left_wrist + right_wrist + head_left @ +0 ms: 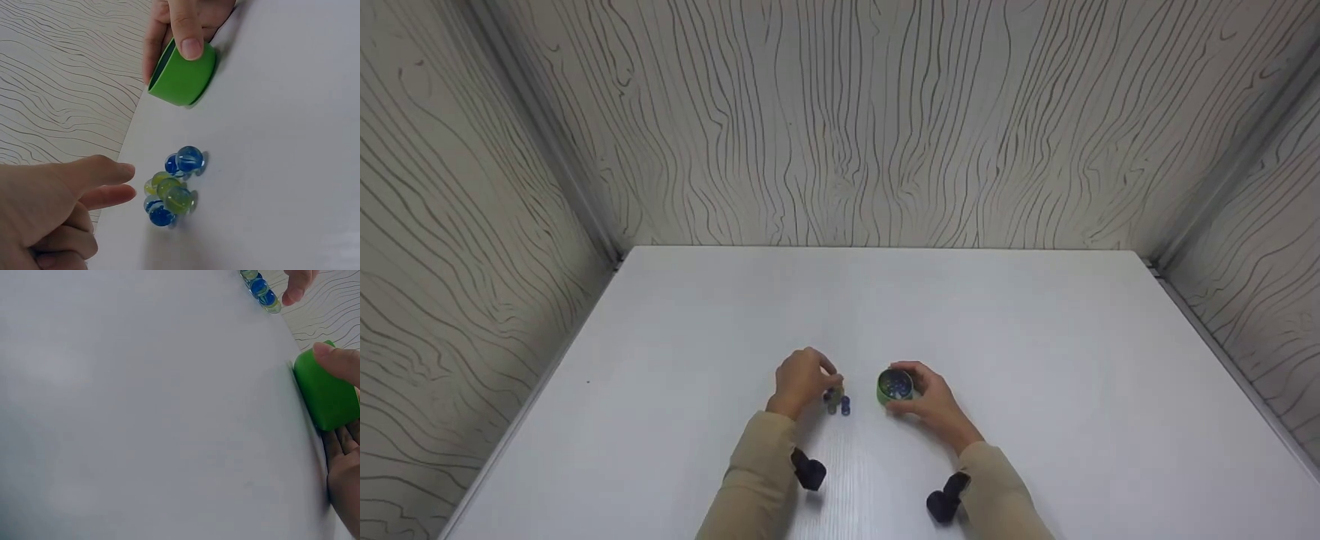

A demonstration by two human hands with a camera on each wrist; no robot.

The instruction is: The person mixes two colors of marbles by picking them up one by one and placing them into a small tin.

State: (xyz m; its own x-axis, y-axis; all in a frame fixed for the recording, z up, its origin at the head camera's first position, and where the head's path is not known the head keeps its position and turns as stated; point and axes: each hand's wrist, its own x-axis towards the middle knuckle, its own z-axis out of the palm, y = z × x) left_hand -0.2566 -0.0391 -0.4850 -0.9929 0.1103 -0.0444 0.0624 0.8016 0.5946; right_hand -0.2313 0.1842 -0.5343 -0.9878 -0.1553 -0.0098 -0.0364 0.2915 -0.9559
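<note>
the right hand [934, 401] is holding a small green cup [185, 79]. its thumb is on one side of the cup and its fingers go round the other side. the cup stands upright on the white table [997, 315], with its round opening at the top. inside the cup there are shiny blue and greenish marbles [896, 385], but they are too small to count.

the left hand [801, 381] is next to a little bunch of glass marbles on the table. its thumb and pointing finger stick out toward the bunch, with a small gap between their tips, and nothing shows in that gap. its other fingers are bent in toward the palm. in the left wrist view, the two tips are just beside the marbles and look apart from them.

the bunch is on the table between the two hands, to the left of the cup and much closer to the left hand. some are clear with blue swirls, like the blue marble [189, 158], and some are yellow and green, like the yellow-green marble [179, 200]. they sit close together.

both arms have tan sleeves [757, 457], and a black thing [810, 472] sticks out by each wrist. behind the table is a pale wall [840, 120] with dark wavy lines, and more walls like it stand at the sides.
</note>
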